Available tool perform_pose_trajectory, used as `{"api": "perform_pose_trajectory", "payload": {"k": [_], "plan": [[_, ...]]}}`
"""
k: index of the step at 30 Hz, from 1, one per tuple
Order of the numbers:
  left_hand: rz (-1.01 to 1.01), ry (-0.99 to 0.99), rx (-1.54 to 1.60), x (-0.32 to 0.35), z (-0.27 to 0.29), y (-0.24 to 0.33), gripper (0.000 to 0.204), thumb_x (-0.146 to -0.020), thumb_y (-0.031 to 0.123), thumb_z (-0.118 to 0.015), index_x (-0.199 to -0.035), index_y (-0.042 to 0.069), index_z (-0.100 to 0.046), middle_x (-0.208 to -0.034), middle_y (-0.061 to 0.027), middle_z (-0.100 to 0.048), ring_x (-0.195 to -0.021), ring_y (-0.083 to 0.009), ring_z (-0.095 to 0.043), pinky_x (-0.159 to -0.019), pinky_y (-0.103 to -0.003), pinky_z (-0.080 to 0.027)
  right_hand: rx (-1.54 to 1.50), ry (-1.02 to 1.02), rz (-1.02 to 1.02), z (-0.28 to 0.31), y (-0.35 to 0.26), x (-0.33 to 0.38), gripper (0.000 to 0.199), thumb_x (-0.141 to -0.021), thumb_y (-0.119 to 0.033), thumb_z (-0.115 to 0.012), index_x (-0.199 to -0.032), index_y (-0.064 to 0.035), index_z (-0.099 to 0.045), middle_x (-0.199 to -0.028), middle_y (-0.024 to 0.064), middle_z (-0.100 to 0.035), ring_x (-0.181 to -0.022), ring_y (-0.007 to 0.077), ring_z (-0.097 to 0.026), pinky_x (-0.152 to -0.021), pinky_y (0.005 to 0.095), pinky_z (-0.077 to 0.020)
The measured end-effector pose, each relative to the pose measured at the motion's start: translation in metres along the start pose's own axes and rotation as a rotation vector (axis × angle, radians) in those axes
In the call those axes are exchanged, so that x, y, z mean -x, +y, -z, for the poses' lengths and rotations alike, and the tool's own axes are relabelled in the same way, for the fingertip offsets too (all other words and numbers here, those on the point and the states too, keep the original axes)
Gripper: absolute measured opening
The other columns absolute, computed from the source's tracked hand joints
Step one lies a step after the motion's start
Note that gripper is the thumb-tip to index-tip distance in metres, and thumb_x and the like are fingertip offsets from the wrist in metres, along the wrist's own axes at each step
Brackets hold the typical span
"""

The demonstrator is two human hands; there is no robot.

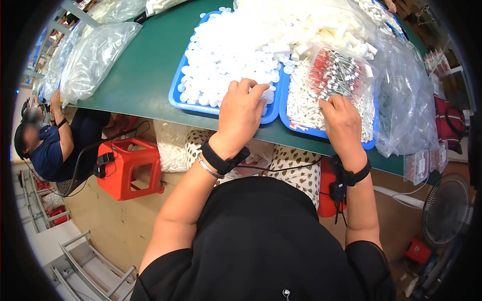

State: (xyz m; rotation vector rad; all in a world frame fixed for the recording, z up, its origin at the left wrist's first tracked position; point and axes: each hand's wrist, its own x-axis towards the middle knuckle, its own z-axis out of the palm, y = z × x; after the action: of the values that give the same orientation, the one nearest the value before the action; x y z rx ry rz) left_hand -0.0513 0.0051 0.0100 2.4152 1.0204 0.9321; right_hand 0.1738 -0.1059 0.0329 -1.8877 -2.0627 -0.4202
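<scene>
White caps (226, 50) are heaped in a blue tray (175, 98) on the green table (145, 70). The left hand (241, 113) is laid on the caps at the tray's near edge, at about 6 o'clock of the heap, fingers curled down into them; whether a cap is pinched cannot be told. At 3 o'clock of this tray a second blue tray (301, 128) is seen, filled with small white tubes (304, 98). The right hand (341, 120) is rested on those tubes, fingers bent together, and whether anything is gripped cannot be told. A clear bag of red-tipped parts (336, 72) lies just at 12 o'clock of the right hand. More clear bags (95, 55) are piled at 9 o'clock on the table. A red stool (128, 168) stands below the table edge, at 7 o'clock of the left hand.
</scene>
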Motion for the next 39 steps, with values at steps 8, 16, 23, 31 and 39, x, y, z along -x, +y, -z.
{"api": "perform_pose_trajectory", "payload": {"k": [8,16,23,31,39], "plan": [[-0.057,0.048,-0.060,-0.009,-0.009,-0.009,0.016,-0.079,0.007,-0.071,-0.094,0.010,-0.072,-0.089,-0.0055,-0.061,-0.083,-0.0266,-0.057,-0.073,-0.039,-0.047,-0.146,0.090,-0.072,0.022,-0.003,0.000,0.012,-0.075,0.001,-0.069,-0.086,-0.0036,-0.067,-0.085,0.0071,-0.060,-0.081,0.0253,-0.057,-0.070,0.0367,-0.0475],[-0.099,0.072,-0.111,-0.013,-0.008,-0.006,0.007,-0.080,0.007,-0.071,-0.086,0.008,-0.072,-0.084,-0.0065,-0.060,-0.080,-0.0275,-0.058,-0.070,-0.039,-0.047,-0.491,0.095,-0.223,0.029,-0.020,0.009,0.009,-0.082,-0.003,-0.070,-0.091,-0.0008,-0.068,-0.082,0.0105,-0.067,-0.074,0.0278,-0.061,-0.069,0.0359,-0.0477],[0.003,0.153,0.156,-0.019,-0.009,-0.009,0.008,-0.089,0.008,-0.065,-0.097,0.007,-0.068,-0.083,-0.0057,-0.060,-0.077,-0.0212,-0.059,-0.069,-0.033,-0.047,-0.729,0.057,-0.426,0.031,-0.037,0.013,0.011,-0.091,-0.007,-0.066,-0.098,0.0017,-0.066,-0.077,0.0088,-0.064,-0.063,0.0138,-0.054,-0.057,0.0269,-0.0433],[0.881,-0.335,1.938,0.018,0.004,0.016,0.027,-0.100,0.016,-0.058,-0.121,-0.001,-0.056,-0.101,-0.0049,-0.064,-0.086,-0.0102,-0.062,-0.076,-0.022,-0.052,-0.852,0.040,-0.372,0.033,-0.061,0.016,0.009,-0.093,-0.005,-0.065,-0.095,0.0036,-0.064,-0.075,0.0055,-0.057,-0.056,0.0099,-0.044,-0.052,0.0249,-0.0367],[0.951,-0.340,2.083,0.039,-0.004,0.028,0.028,-0.099,0.026,-0.059,-0.116,0.003,-0.058,-0.102,-0.0057,-0.063,-0.090,-0.0108,-0.060,-0.080,-0.024,-0.052,-0.741,-0.041,-0.309,0.036,-0.065,0.018,0.008,-0.089,-0.005,-0.067,-0.087,0.0013,-0.064,-0.072,0.0101,-0.060,-0.056,0.0217,-0.054,-0.052,0.0315,-0.0418]]}}
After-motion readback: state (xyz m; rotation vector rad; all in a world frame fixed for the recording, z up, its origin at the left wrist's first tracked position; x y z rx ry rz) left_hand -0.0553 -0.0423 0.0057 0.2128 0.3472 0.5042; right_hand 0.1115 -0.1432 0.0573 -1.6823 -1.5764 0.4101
